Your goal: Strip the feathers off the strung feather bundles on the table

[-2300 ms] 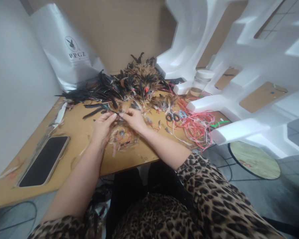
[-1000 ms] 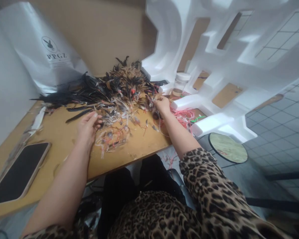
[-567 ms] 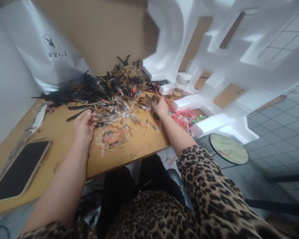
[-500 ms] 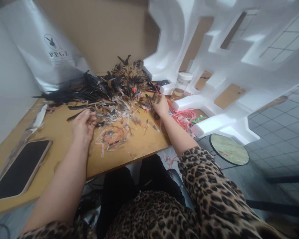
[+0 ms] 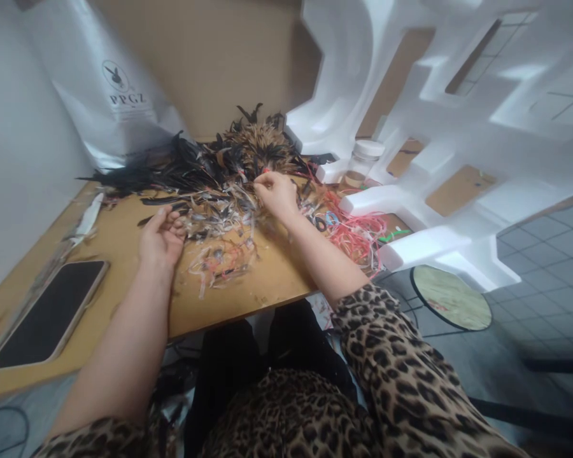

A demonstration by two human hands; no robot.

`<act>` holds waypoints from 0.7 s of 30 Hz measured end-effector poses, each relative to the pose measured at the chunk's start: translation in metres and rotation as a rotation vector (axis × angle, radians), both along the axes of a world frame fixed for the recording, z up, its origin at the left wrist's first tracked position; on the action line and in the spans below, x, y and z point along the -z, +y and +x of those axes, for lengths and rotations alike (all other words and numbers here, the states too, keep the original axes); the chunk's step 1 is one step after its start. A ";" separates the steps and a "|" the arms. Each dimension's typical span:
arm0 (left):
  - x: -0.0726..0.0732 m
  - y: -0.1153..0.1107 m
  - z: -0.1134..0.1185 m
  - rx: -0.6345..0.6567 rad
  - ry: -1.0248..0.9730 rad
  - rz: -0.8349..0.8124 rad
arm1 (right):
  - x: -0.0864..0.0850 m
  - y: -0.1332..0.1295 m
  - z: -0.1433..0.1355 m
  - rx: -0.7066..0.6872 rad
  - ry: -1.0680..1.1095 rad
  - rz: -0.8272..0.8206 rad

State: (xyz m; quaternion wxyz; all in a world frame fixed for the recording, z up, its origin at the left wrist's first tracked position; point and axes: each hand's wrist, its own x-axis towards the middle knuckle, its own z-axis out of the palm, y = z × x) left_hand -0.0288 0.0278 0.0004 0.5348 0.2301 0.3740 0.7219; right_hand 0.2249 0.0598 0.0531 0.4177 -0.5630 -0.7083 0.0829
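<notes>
My left hand (image 5: pixel 163 236) is over the table at the near left side of the feather pile, its fingers curled in. Whatever they may hold is too small to make out. Dark feathers (image 5: pixel 165 201) lie just beyond its fingertips. My right hand (image 5: pixel 279 196) is above the middle of the pile, thumb and fingers pinched together beside a small red spot. What is in that pinch is hidden. Long black feathers (image 5: pixel 148 176) and a brown feather bunch (image 5: pixel 262 141) lie behind the hands. Nearer me is a small heap of feather bits and pinkish strips (image 5: pixel 226 262).
A phone (image 5: pixel 50 315) lies at the left on the wooden table (image 5: pixel 248 299). Behind stands a silvery bag (image 5: pixel 124 127). White foam packing (image 5: pixel 391 200), a lidded jar (image 5: pixel 365 159), red strings (image 5: pixel 363 232) and scissors handles (image 5: pixel 321 222) are at the right, with a round stool (image 5: pixel 451 298) below.
My right hand has moved left from the right end of the feathers to the middle of the pile. My left hand has stayed almost in place. The view has shifted slightly.
</notes>
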 end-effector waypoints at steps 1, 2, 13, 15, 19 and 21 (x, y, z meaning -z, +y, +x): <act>0.000 0.000 0.000 -0.002 -0.004 -0.006 | 0.002 0.001 -0.011 -0.062 0.001 -0.061; 0.000 0.000 0.000 -0.002 -0.004 -0.009 | 0.005 0.002 -0.022 -0.111 -0.007 -0.128; -0.008 -0.003 0.000 -0.071 -0.066 -0.023 | 0.036 -0.002 -0.100 -0.340 -0.230 -0.181; -0.008 -0.003 0.001 -0.073 -0.041 -0.023 | 0.042 -0.003 -0.105 -0.315 -0.296 -0.136; -0.005 -0.002 0.002 -0.086 0.069 0.006 | 0.051 -0.001 -0.108 -0.305 -0.392 -0.106; -0.004 -0.002 0.003 -0.086 0.111 0.017 | 0.052 0.000 -0.106 -0.320 -0.411 -0.099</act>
